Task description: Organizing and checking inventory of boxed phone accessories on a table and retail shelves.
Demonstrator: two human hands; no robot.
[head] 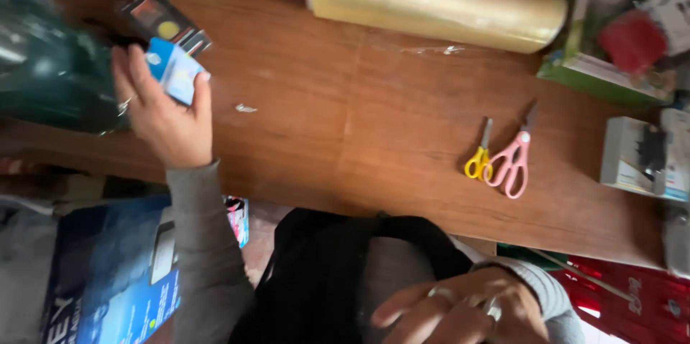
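The left hand reaches up over the wooden table with its fingers closed on a small blue card — the thumb lies along the card's right edge and the other fingers wrap its left side. A ring shows on 1 finger of this hand. Just left of those fingers, touching or nearly so, is a dark green bag. Just above the fingertips lies a dark packet with an orange and a yellow spot, partly under the card.

The right hand rests low at the near edge, fingers loosely curled and spread on black fabric — whether it grips the fabric I cannot tell. 2 rings show on it.

Well up and right of the right hand's fingers lie 2 pairs of scissors, side by side: yellow scissors and pink scissors. Farther beyond them, across the table, lies a big roll of clear film. A blue box sits below the left forearm.
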